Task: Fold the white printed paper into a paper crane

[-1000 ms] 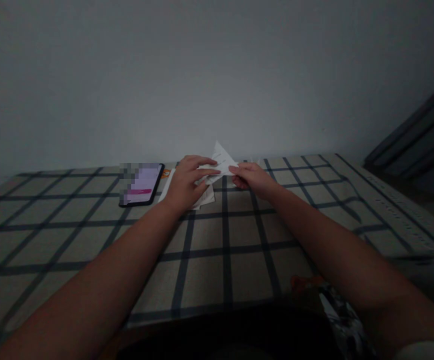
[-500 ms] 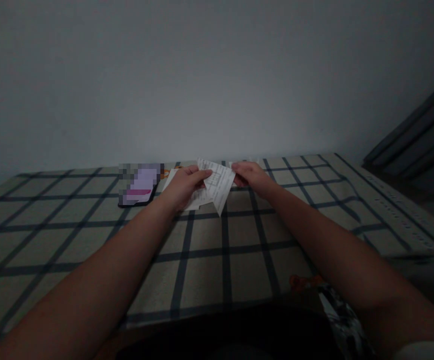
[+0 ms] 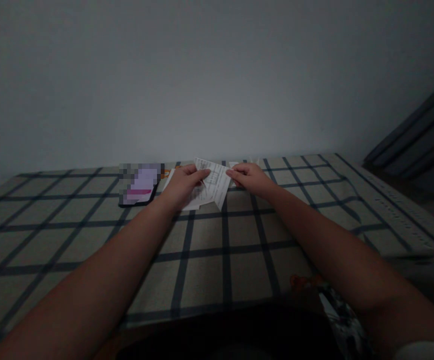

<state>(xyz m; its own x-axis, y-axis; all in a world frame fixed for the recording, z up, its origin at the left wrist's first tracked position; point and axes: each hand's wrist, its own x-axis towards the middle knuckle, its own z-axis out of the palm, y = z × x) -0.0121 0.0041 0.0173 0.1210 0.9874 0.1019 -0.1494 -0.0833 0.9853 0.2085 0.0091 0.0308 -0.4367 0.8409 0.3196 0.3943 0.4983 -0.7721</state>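
A small white printed paper slip (image 3: 217,184) hangs between both hands, a little above the checked bed sheet (image 3: 224,260). My left hand (image 3: 182,186) pinches its left edge with thumb and fingers closed. My right hand (image 3: 250,179) pinches its right edge the same way. More white paper (image 3: 198,202) lies flat on the sheet under my left hand. The room is dim, so the print on the slip cannot be read.
A phone (image 3: 141,186) with a lit screen lies on the sheet just left of my left hand. A plain wall (image 3: 202,80) rises right behind the bed. A dark slanted panel (image 3: 419,140) stands at the right. Patterned cloth (image 3: 337,320) sits near my lap.
A second ago the slip stood up as a folded point above my fingers; it has since been turned and opened so it hangs down. Both hands stayed in nearly the same place.
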